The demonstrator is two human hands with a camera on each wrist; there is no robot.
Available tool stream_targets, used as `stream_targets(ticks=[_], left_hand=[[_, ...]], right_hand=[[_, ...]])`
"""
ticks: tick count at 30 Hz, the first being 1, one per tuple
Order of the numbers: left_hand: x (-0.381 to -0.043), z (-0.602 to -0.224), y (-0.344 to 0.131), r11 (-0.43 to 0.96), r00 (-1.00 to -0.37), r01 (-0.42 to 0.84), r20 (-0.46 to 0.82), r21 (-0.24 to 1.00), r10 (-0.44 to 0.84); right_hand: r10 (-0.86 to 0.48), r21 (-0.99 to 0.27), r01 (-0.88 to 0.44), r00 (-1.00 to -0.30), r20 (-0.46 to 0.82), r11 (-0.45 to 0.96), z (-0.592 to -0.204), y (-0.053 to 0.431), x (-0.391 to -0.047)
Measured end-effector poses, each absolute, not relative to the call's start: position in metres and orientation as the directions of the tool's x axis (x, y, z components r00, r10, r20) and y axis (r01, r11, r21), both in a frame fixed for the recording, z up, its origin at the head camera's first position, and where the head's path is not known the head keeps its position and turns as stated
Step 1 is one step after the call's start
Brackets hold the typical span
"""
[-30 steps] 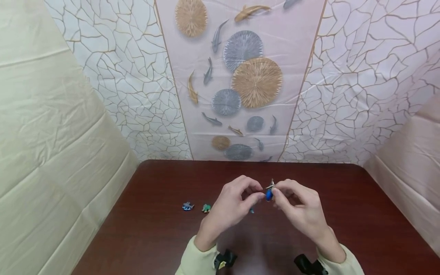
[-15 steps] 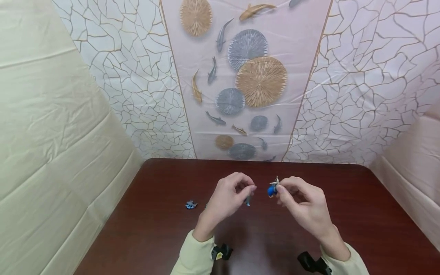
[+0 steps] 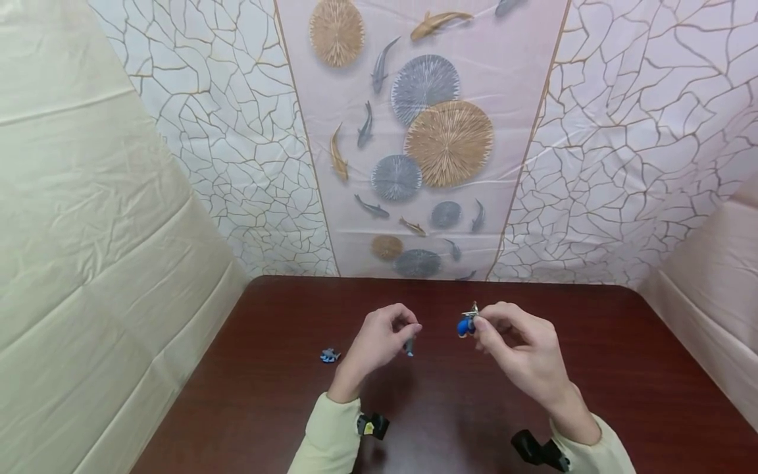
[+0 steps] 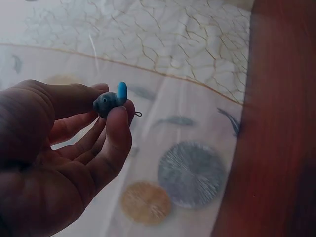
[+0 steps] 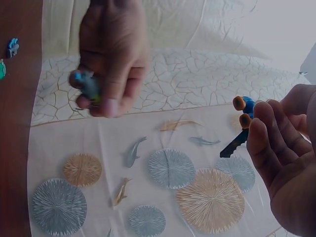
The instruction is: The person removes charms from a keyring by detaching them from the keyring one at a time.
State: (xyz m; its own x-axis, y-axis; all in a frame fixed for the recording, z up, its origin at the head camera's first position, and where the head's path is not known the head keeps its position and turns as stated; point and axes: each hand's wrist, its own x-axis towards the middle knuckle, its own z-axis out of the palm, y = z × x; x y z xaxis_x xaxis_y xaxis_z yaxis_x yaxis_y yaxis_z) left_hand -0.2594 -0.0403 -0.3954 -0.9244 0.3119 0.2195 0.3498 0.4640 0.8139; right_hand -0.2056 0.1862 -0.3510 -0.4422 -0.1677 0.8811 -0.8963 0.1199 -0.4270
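My left hand [image 3: 379, 337] pinches a small grey figurine charm [image 4: 105, 105] between thumb and fingertips, above the table. The charm has a light-blue part and a thin wire loop sticking out at one end. To the right, my right hand [image 3: 524, 349] holds a blue charm with orange round ends [image 5: 248, 105] between thumb and fingers. A key [image 5: 234, 146] with a toothed edge shows below this charm in the right wrist view, and metal parts [image 3: 471, 312] stick up above it in the head view. The two hands are apart.
A grey and blue figurine [image 3: 329, 355] lies on the dark red-brown table [image 3: 254, 401], left of my left hand. A green figurine [image 5: 2, 69] shows at the edge of the right wrist view. Patterned cloth [image 3: 414, 164] hangs behind the table.
My left hand was close to the right hand's charm; it has drawn away to the left, with the grey charm in its fingers. The green figurine is now hidden in the head view.
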Motion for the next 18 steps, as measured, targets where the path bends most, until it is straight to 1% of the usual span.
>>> stream_targets(ticks=[4,9,18], left_hand=[[-0.269,-0.406,-0.042,0.473,-0.937,0.295,0.156,0.83,0.311],[-0.278,-0.419,-0.044,0.481,-0.942,0.252,0.1,0.839,0.32],[-0.293,-0.443,-0.05,0.535,-0.928,0.263,0.06,0.803,0.367]], right_hand=[[-0.165,-0.424,-0.892,-0.447,0.879,0.155,-0.351,0.187,-0.206],[-0.165,-0.43,-0.894,-0.446,0.88,0.122,-0.352,0.188,-0.207],[-0.172,-0.431,-0.898,-0.44,0.881,0.091,-0.352,0.189,-0.209]])
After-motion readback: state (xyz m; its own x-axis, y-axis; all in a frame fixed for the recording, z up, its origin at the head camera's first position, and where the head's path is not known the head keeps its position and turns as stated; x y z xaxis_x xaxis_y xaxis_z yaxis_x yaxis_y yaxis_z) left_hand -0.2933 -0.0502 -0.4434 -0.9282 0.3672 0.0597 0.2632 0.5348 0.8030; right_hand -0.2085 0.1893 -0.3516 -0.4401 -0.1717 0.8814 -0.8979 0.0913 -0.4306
